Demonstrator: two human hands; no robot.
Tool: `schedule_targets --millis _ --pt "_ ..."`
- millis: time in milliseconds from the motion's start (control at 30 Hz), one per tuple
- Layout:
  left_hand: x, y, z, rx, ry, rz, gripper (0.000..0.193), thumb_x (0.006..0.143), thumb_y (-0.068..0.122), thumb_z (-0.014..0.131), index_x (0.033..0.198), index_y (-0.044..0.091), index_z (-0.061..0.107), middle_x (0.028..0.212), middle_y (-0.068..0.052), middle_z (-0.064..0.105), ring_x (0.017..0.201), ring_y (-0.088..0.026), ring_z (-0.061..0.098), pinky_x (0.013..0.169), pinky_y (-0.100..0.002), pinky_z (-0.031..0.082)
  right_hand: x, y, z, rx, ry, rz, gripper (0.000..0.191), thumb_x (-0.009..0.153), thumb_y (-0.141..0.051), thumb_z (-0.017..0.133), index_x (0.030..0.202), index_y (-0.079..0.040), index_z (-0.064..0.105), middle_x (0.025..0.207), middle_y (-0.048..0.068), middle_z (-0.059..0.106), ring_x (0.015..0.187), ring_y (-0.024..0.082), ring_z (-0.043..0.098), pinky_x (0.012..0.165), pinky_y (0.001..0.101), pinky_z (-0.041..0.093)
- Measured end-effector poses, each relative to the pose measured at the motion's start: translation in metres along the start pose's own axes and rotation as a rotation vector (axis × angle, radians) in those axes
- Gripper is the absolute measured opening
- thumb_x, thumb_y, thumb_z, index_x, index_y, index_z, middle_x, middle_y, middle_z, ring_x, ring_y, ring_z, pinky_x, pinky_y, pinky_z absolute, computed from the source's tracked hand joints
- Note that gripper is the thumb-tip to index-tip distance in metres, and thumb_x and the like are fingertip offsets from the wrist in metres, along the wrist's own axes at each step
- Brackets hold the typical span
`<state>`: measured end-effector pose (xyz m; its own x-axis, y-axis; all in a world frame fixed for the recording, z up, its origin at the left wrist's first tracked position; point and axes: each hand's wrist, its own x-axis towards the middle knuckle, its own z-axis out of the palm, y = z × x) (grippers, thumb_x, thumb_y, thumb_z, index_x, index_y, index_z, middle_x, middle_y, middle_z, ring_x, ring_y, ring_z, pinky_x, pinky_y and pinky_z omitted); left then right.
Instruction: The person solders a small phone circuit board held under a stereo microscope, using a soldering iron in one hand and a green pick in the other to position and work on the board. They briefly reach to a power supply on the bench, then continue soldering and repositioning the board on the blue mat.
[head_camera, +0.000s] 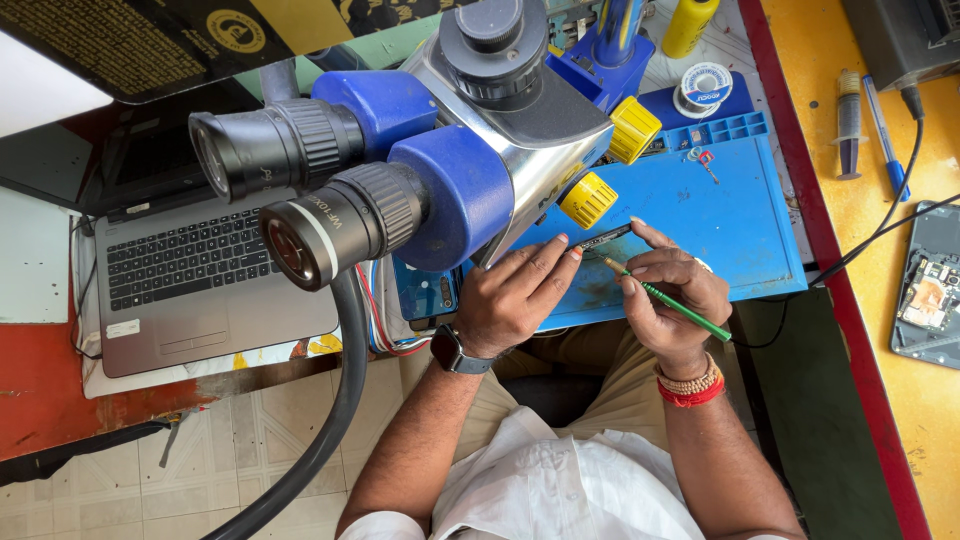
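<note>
My left hand (515, 295) pinches a small dark circuit strip (603, 236) against the blue work mat (720, 210), with a dark watch on the wrist. My right hand (675, 295) holds a thin green brush-like tool (680, 308) like a pen; its pale tip touches the mat just below the strip. Red and beaded bands circle the right wrist. A large blue and silver stereo microscope (440, 150) with two black eyepieces hangs over the left part of the mat and hides what lies under it.
A grey laptop (190, 270) sits at the left. A solder spool (706, 85) and yellow bottle (688, 25) stand at the mat's far edge. On the yellow bench at right lie a syringe (848, 125), a blue pen (885, 135) and an opened phone (930, 290).
</note>
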<state>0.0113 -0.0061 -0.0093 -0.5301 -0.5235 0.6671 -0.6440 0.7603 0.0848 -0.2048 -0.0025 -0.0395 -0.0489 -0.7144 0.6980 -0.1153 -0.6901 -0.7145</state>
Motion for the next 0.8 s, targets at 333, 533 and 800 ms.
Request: schedule_targets --millis 333,533,800 --pt "-0.0012 -0.0007 0.0022 0.008 0.000 0.007 0.024 0.097 0.008 0.073 0.120 0.003 0.074 0.125 -0.015 0.071 0.098 -0.023 0.075 0.075 -0.034 0.065 0.0002 -0.0010 0.0001 0.005 -0.003 0.001 0.013 0.098 -0.003 0.069 0.090 -0.002 0.059 0.081 0.012 0.070 0.084 0.020 0.074 0.110 0.0555 0.056" --pt "-0.0004 -0.0006 0.0011 0.003 -0.003 0.009 0.024 0.097 0.007 0.073 0.121 0.003 0.073 0.125 -0.016 0.071 0.099 -0.024 0.075 0.076 -0.035 0.065 0.0012 -0.0010 -0.0003 0.013 0.000 -0.002 0.012 0.098 -0.003 0.068 0.091 -0.001 0.058 0.081 0.012 0.070 0.083 0.019 0.073 0.111 0.0556 0.056" --pt "0.0013 0.0011 -0.0013 -0.001 -0.005 -0.002 0.025 0.096 0.007 0.072 0.121 0.003 0.073 0.126 -0.015 0.071 0.099 -0.024 0.075 0.078 -0.035 0.064 0.0010 -0.0006 -0.0009 0.024 0.001 0.007 0.012 0.098 -0.003 0.068 0.091 -0.001 0.059 0.080 0.012 0.070 0.083 0.019 0.072 0.111 0.0554 0.055"
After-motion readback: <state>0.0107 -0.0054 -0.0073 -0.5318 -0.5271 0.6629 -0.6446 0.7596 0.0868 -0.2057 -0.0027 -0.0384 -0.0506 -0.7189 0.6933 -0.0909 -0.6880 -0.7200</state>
